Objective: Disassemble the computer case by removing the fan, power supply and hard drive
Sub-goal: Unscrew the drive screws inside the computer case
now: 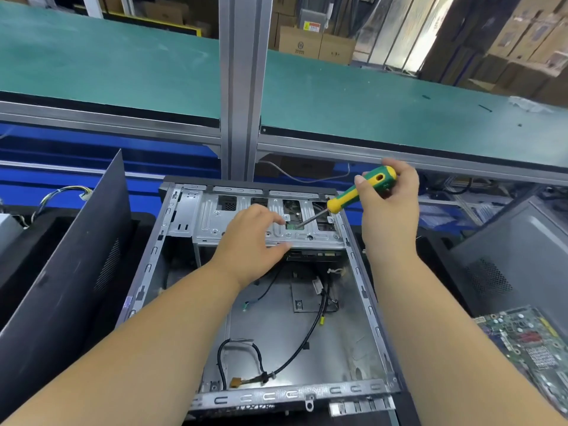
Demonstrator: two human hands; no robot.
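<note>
Showing the screwdriver (pixel 353 199) held in the right hand (pixel 388 207), whose grip was curled round the green-and-yellow handle at the upper right of the computer case (pixel 362 305). The tool's long axis ran down and to the left from that grip, its shaft ending at the far side of the drive cage (pixel 246 216), where the tip met the metal near a small opening; the screw itself was too small to make out. The left hand (pixel 253 238) lay on the cage just left of the tip, fingers relaxed on top and thumb under the front edge, bracing rather than pinching. The hard drive appeared to sit beneath the cage, below and left of the right grip, only a dark edge showing. The right hand was thus the nearer to the fastening. The case floor held loose black cables (pixel 295 345); no fan or power supply was visible in it. A circuit board (pixel 528 342) lay on the table to the right.
</note>
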